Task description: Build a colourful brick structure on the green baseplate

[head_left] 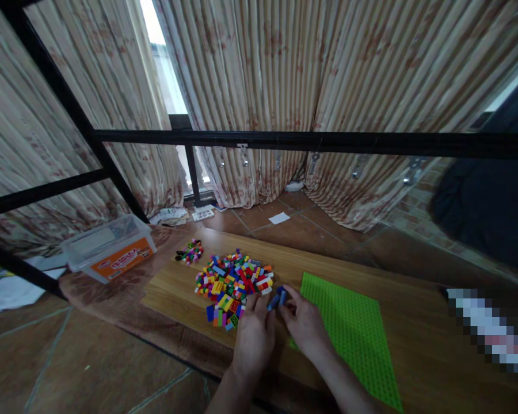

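Wooden board at lower centre; blue bricks lie between the hands, upper left of the right hand, pinched by its fingertips; left hand just beside, grip unclear

Floral-patterned, pleated beige curtains hang behind 1 long black metal rail; pale daylight shows at the window between them, and light grout lines cross brown floor tiles.
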`<state>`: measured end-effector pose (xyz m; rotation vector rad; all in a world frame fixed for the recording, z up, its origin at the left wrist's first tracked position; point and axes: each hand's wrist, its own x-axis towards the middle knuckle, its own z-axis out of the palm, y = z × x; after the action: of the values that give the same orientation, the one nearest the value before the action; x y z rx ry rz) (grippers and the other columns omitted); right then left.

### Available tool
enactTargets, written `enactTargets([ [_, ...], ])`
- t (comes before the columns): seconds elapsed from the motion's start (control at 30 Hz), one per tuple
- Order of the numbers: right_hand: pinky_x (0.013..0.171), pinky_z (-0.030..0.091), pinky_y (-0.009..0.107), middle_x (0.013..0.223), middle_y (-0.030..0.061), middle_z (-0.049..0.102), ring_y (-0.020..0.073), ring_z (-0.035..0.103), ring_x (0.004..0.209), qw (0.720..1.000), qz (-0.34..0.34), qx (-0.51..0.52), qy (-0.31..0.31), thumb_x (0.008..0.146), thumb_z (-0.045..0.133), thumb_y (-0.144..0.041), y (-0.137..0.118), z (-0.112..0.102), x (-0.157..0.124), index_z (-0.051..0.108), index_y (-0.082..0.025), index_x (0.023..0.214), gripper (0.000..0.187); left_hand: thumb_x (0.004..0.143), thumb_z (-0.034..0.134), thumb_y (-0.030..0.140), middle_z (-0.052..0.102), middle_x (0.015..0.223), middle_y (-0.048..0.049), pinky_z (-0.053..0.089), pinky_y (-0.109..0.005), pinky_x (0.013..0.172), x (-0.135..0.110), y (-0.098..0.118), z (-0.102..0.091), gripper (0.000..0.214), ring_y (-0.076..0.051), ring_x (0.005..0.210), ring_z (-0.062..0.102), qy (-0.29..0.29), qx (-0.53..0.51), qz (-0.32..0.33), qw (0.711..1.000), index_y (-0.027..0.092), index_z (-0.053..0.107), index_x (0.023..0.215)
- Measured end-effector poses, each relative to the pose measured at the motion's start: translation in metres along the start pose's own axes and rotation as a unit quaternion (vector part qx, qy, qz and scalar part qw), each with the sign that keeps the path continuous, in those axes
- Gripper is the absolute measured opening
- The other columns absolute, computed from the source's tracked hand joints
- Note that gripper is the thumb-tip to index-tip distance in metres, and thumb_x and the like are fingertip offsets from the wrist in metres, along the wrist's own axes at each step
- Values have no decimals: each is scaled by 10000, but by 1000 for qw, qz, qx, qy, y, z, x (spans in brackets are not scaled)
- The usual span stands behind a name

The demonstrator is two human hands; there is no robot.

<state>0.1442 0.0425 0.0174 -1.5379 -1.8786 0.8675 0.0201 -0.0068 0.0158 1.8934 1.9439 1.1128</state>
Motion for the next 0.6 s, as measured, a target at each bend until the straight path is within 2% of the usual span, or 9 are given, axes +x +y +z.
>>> enactTargets([
  [0.13,780,497,314,922,82,727,201,683,818,997,-8,-65,40,867,441,-211,6,-10,13,588,-141,1232,399,887,477,165,589,1135,-101,541,-324,862,-22,-9,-18,306,-205,1021,622,53,-10,10,998,205,562,1179],
  [0.2,839,486,333,997,123,710,219,676,896,994,-9,-96,60,865,429,-186,9,-12,21,597,-110,1215,396,886,488,188,578,1137,-105,552,-327,839,-36,-19,-24,299,-210,1014,624,91,3,-20,996,199,552,1177],
  [0.33,903,462,366,1090,182,668,253,649,983,992,-23,-110,51,833,428,-125,10,-5,31,623,-64,1165,391,843,549,226,525,1203,-105,565,-369,812,-57,-39,-25,409,-237,1024,618,110,25,-113,987,223,500,1249],
  [0.43,893,468,355,1065,154,680,244,647,968,993,-44,-104,23,815,444,-117,6,4,30,664,-99,1093,355,780,600,187,481,1260,-105,553,-398,844,-59,-48,-20,549,-264,1102,578,107,23,-157,982,236,455,1307],
  [0.6,820,490,290,953,72,716,189,670,890,994,-69,-77,-22,832,432,-137,0,12,25,675,-162,1063,336,757,581,123,471,1282,-123,514,-410,922,-46,-51,-11,583,-263,1143,553,97,-19,-145,984,202,438,1316],
])
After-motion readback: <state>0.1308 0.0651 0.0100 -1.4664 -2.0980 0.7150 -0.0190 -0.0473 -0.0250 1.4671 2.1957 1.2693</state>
